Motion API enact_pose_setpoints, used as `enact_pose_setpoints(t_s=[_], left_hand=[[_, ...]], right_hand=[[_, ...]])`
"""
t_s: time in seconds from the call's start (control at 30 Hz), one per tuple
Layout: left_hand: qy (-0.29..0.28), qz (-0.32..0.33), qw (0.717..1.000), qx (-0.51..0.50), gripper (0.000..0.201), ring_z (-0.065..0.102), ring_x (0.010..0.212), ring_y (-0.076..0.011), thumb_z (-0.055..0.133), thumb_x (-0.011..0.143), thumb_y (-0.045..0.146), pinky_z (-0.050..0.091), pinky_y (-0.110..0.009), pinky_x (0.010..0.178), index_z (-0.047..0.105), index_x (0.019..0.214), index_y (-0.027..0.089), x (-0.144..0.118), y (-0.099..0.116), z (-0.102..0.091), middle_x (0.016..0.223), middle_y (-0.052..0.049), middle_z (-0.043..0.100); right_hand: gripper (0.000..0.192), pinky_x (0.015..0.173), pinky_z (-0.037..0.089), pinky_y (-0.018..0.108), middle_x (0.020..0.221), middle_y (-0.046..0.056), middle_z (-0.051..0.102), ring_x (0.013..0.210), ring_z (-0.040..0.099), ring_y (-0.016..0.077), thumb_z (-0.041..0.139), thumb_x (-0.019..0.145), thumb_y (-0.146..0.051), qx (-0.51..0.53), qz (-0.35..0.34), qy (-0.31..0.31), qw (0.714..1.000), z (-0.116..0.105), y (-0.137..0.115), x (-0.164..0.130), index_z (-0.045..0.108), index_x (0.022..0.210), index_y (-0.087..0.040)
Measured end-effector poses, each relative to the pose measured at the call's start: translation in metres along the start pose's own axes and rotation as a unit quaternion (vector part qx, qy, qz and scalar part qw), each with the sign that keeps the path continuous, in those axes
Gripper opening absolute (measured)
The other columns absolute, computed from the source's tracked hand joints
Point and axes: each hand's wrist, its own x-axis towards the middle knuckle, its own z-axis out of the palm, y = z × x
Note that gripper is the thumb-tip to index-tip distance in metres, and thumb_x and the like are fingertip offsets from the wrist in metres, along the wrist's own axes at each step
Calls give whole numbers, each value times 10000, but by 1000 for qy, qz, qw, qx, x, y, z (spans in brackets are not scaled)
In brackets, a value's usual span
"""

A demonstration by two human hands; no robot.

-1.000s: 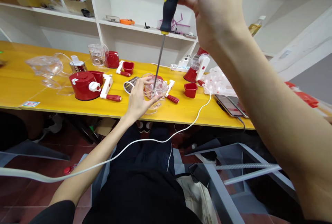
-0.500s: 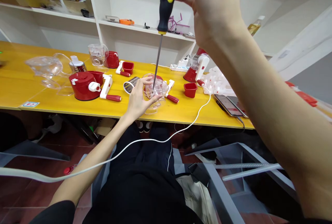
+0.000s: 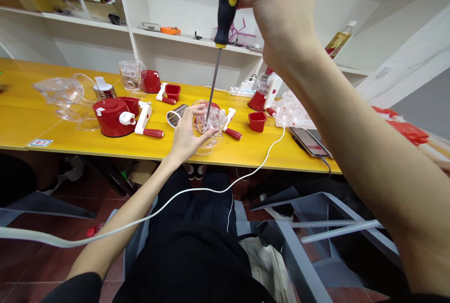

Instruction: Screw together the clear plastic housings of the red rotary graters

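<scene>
Right fingers [image 3: 246, 1] grip a screwdriver [image 3: 222, 35] (slightly tilted).

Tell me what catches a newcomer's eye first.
Probably the black-and-yellow screwdriver high in the right hand, its metal shaft slanting down to the clear plastic part in the left hand. Then the round red plastic housing left of that hand on the yellow tabletop.

The single camera sits on the wearer's head, above the lap [image 3: 190, 214], facing forward and down across the bench [image 3: 151, 146]. The bench's near edge crosses just below mid-view; past its far edge, white shelves [image 3: 87, 22] show. The right hand [image 3: 284, 10] is nearer the lens than the left hand [image 3: 186, 136].
</scene>
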Motion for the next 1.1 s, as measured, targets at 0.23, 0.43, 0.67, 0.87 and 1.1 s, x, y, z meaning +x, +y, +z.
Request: enact_pose_setpoints(t_s=[0.23, 0.43, 0.67, 0.87, 1.1], left_hand=[[-1, -6, 1000, 3, 551, 627, 1294, -285, 720, 822, 678, 524, -512, 1054, 501, 1142, 286, 0, -1, 0, 1365, -90, 648], [-4, -7, 1000, -1, 556, 620, 1306, -281, 715, 823, 683, 519, -496, 1063, 499, 1136, 277, 0, 1, -1, 1362, -92, 647], [-1, -4, 1000, 2, 555, 629, 1294, -280, 721, 819, 681, 522, -498, 1056, 499, 1130, 278, 0, -1, 0, 1359, -93, 650], [-4, -4, 1000, -2, 551, 622, 1306, -281, 719, 823, 679, 523, -504, 1061, 497, 1136, 284, 1, 0, 0, 1360, -91, 651], [-3, -3, 1000, 1, 556, 628, 1299, -290, 716, 822, 684, 527, -511, 1059, 500, 1137, 279, 1, 1, -1, 1356, -97, 650]], right_hand=[[271, 672, 552, 117, 710, -103, 452, 685, 507, -80, 537, 748, -253, 90, 27, 15, 996, -1, 1, -4, 357, 898, -117], [331, 746, 381, -76, 681, -82, 416, 682, 372, -166, 619, 640, -302, 58, -42, 39, 997, 1, 7, 6, 472, 787, -45], [283, 761, 469, -9, 782, -88, 481, 726, 440, -136, 555, 686, -257, 83, -11, 66, 994, -1, 6, 2, 463, 881, -73], [375, 733, 412, -71, 740, -76, 481, 859, 575, -106, 579, 645, -319, 55, -8, 43, 998, 3, 2, 0, 521, 878, -31], [373, 770, 392, -103, 716, -77, 474, 863, 574, -117, 599, 635, -304, 36, -10, 51, 998, 2, 6, 4, 523, 860, -17]])
